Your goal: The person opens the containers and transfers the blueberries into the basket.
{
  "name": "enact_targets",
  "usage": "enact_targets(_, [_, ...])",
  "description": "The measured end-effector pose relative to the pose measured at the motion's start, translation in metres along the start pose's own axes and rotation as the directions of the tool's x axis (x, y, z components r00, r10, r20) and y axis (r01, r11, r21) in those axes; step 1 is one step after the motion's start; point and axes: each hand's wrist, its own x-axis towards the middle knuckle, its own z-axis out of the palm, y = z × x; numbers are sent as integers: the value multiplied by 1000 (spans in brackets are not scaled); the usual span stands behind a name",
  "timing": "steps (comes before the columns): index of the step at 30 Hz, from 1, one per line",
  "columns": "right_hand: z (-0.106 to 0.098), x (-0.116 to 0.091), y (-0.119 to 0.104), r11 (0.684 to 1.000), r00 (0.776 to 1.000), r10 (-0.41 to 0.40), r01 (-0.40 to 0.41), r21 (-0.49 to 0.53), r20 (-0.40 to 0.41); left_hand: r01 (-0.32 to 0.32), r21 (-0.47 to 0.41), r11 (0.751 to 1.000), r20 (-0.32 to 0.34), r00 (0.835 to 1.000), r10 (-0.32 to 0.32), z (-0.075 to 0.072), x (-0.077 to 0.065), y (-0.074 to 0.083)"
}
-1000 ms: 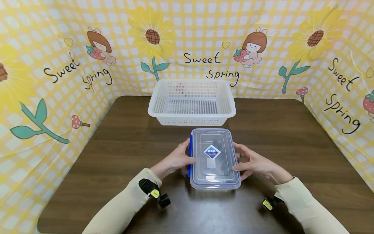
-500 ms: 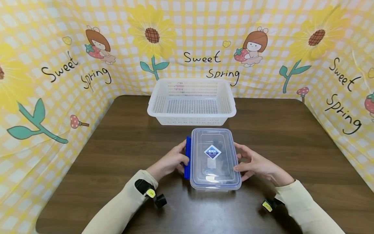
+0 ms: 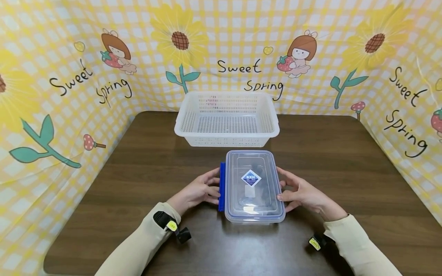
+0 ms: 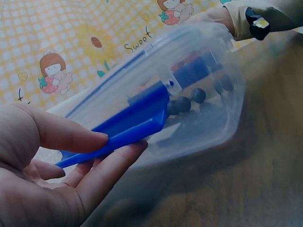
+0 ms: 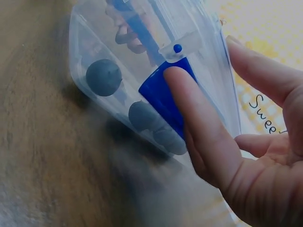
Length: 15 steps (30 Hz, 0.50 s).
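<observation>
A clear plastic food container (image 3: 255, 207) with a blue-edged lid sits on the table between both hands. Several dark round balls (image 5: 104, 77) show through its wall in the wrist views. The left hand (image 3: 198, 191) is at the container's left side. In the left wrist view, its thumb lies on top of the blue latch (image 4: 132, 125) and fingers are below, pinching the swung-out flap. The right hand (image 3: 300, 193) holds the right side, thumb at the lid's edge. One of its fingers lies across the right blue latch (image 5: 163, 94), which lies against the wall.
Behind the container stands a white perforated basket (image 3: 226, 140) near the table's far edge. A yellow checked cloth (image 3: 235, 34) with printed flowers and figures surrounds the brown wooden table (image 3: 145, 161) at the back and sides.
The left blue latch has swung outward from the container's side. The left hand has moved left with it, its thumb off the lid. The right hand and container have stayed nearly in place.
</observation>
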Motion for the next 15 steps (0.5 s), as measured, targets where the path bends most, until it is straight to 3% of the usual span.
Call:
enact_targets(8, [-2, -1, 6, 999, 999, -32, 32, 20, -7, -11, 14, 1000, -30, 999, 11, 0, -2, -9])
enact_targets(15, [-3, -5, 5, 998, 998, -59, 59, 21, -15, -29, 7, 1000, -82, 996, 29, 2, -10, -2])
